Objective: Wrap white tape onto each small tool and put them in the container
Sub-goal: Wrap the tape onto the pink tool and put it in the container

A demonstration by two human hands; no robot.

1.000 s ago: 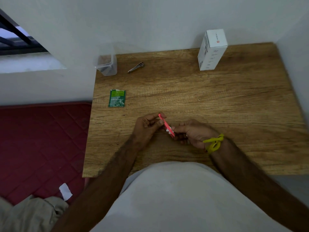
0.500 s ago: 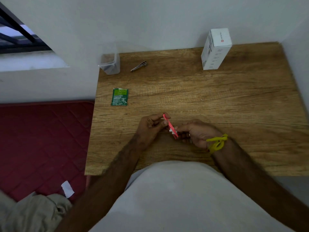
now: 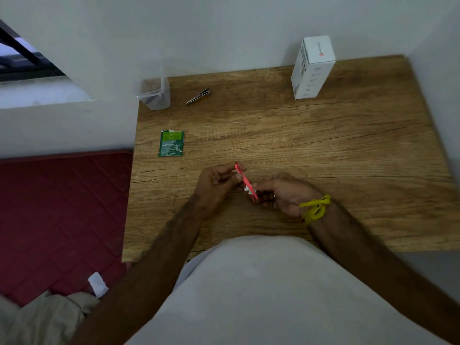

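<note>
A wooden worktop (image 3: 323, 150) is set into a corner between pale walls, and a red quilted mattress (image 3: 62, 215) is seen on the floor to its left. A white carton (image 3: 312, 68) is stood upright near the far right edge of the worktop. A clear plastic container (image 3: 154, 92) is placed at the far left corner, and something dark is seen in its bottom, too dim to tell. Metal nail clippers (image 3: 198, 96) are laid just to the right of the container, apart from it. A green sachet (image 3: 171, 143), torn along its top edge, is laid flat nearer the left edge.

Above the near middle of the worktop, a slim pink tool (image 3: 245, 181) is held tilted between both hands. Its upper end is pinched by the curled fingers and thumb of the left hand (image 3: 215, 181). Its lower end is pinched by the fingertips of the right hand (image 3: 283, 192), whose wrist is tied with a yellow band (image 3: 315, 209). A small piece of white tape (image 3: 248, 189) is seen against the lower part of the tool, beside the right fingertips.
</note>
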